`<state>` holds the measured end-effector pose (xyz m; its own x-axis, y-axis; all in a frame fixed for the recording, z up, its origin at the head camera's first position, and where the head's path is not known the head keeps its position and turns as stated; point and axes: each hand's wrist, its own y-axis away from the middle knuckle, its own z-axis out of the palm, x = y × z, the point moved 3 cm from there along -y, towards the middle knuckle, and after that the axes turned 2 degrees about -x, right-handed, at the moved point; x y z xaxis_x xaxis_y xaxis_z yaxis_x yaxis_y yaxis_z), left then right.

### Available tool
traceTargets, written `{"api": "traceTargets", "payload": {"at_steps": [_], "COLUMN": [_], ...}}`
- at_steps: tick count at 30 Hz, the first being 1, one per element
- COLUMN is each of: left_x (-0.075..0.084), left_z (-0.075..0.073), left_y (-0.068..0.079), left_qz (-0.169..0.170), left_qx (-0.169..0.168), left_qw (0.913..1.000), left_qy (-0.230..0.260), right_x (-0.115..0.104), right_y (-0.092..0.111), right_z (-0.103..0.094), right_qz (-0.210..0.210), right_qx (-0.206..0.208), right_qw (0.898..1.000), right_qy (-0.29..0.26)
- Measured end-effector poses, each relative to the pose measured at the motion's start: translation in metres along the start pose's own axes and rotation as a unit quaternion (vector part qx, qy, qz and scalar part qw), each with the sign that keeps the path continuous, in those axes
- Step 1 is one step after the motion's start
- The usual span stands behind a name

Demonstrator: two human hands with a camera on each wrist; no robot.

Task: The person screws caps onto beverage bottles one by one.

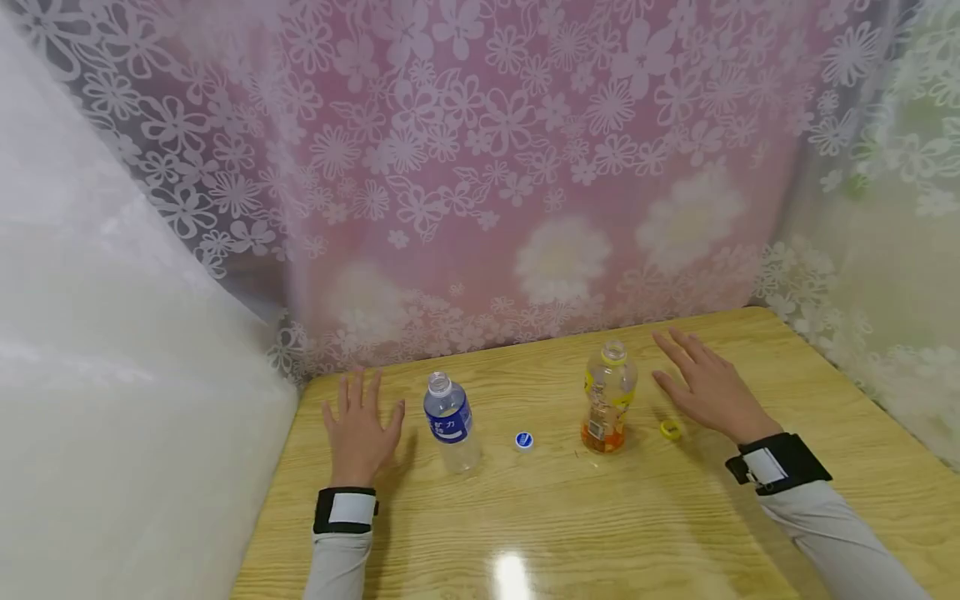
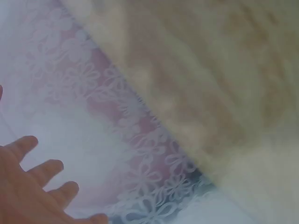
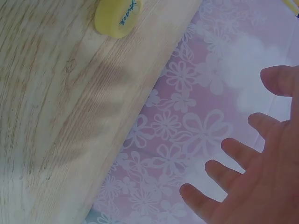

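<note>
In the head view, my left hand (image 1: 362,437) is held with fingers spread, left of a clear plastic bottle (image 1: 452,427) with a blue label and no cap on its neck. A blue and white bottle cap (image 1: 524,440) lies on the table to that bottle's right. Farther right stands a second uncapped bottle (image 1: 609,398), yellow-labelled, with some orange liquid at the bottom. My right hand (image 1: 712,390), fingers extended and holding nothing, is beside it. Near the right palm lies a yellow cap (image 1: 670,430), which the right wrist view also shows. Neither hand grips anything.
The wooden table (image 1: 465,533) carries the bottles and caps, with a bright glare spot at its front. Behind it hangs a pink curtain (image 1: 480,167) with white flowers. White sheeting (image 1: 135,375) closes the left side, and a pale flowered curtain (image 1: 877,275) the right.
</note>
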<state>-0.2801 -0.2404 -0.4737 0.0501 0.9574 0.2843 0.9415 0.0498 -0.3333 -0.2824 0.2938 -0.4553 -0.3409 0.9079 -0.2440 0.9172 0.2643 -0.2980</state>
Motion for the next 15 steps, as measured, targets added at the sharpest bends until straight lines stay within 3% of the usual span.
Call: {"api": "traceTargets", "payload": {"at_steps": [3, 6, 9, 11, 13, 15], "left_x": [0.009, 0.028, 0.06, 0.088, 0.12, 0.151], "left_z": [-0.017, -0.049, -0.086, -0.104, -0.114, -0.113], "left_y": [0.002, 0.01, 0.023, 0.032, 0.039, 0.045], "left_qz": [0.001, 0.01, 0.051, 0.097, 0.148, 0.194], "left_qx": [0.036, 0.124, 0.235, 0.282, 0.298, 0.276], "left_qw": [0.9993, 0.9912, 0.9664, 0.9483, 0.9348, 0.9308], "left_qy": [0.007, 0.045, 0.091, 0.107, 0.123, 0.141], "right_x": [0.002, 0.001, 0.0, 0.0, 0.001, 0.002], "right_y": [0.003, 0.008, 0.013, 0.016, 0.019, 0.022], "right_z": [-0.001, 0.0, 0.002, 0.004, 0.004, 0.003], "right_qz": [0.007, 0.015, 0.019, 0.022, 0.028, 0.03], "right_qx": [-0.011, -0.029, -0.045, -0.049, -0.05, -0.047], "right_qw": [1.0, 0.999, 0.998, 0.998, 0.998, 0.998], "right_qy": [0.001, -0.01, -0.028, -0.034, -0.036, -0.038]}}
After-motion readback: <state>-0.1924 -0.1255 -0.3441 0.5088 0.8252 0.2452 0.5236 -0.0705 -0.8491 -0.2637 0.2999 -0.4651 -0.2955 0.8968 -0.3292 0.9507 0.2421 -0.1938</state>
